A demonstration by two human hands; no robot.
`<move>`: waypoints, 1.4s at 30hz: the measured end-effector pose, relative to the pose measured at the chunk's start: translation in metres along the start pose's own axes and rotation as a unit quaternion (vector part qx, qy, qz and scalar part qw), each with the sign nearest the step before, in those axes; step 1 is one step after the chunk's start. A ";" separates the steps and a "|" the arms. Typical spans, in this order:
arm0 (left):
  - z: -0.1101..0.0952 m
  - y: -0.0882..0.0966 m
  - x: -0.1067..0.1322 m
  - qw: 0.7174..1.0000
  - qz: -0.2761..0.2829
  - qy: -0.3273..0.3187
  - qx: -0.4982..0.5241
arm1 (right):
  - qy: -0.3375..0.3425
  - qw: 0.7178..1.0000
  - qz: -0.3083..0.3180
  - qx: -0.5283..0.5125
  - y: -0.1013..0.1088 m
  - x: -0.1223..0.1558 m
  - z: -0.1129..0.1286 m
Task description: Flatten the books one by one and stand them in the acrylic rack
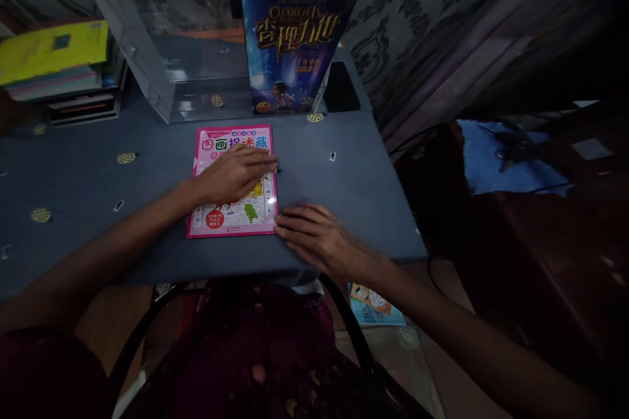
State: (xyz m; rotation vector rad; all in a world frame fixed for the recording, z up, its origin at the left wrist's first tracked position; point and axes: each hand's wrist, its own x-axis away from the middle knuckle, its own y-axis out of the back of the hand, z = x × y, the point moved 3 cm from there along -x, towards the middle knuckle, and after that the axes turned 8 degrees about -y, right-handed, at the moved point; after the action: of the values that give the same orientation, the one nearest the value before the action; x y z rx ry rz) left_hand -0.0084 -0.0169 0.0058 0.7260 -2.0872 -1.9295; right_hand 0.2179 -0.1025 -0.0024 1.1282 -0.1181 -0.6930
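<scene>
A pink-bordered picture book (250, 213) lies shut, cover up, on the grey-blue tablecloth (344, 209) in front of me. My left hand (236, 173) rests across the middle of its cover, fingers stretched out toward the right edge and hiding part of the print. At the book's lower right corner is my right hand (322, 236), palm down on the cloth, its extended fingertips touching the edge. Neither hand is wrapped around anything.
Behind the book, a clear acrylic stand (206, 95) holds upright books, a dark blue one (295, 46) in front. Stacked books (59, 59) lie at the back left. A dark flat object (341, 86) sits beside the stand. The table's right edge drops to a dim floor area.
</scene>
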 end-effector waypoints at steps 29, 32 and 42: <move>-0.146 0.001 0.106 0.981 -0.071 0.150 -0.098 | 0.032 0.999 -0.004 0.007 0.001 0.004 -0.001; -0.144 0.008 0.125 0.974 -0.089 0.177 -0.113 | 0.039 0.999 -0.009 0.004 0.001 0.004 0.000; -0.144 0.016 0.140 0.965 -0.116 0.203 -0.117 | 0.042 0.998 -0.043 -0.016 -0.002 0.004 -0.001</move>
State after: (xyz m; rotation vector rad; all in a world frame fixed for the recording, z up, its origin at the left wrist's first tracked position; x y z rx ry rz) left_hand -0.0647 -0.2103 0.0145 1.2321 -1.5601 -1.8935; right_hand 0.2208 -0.1047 -0.0059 1.1348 0.0128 -0.7208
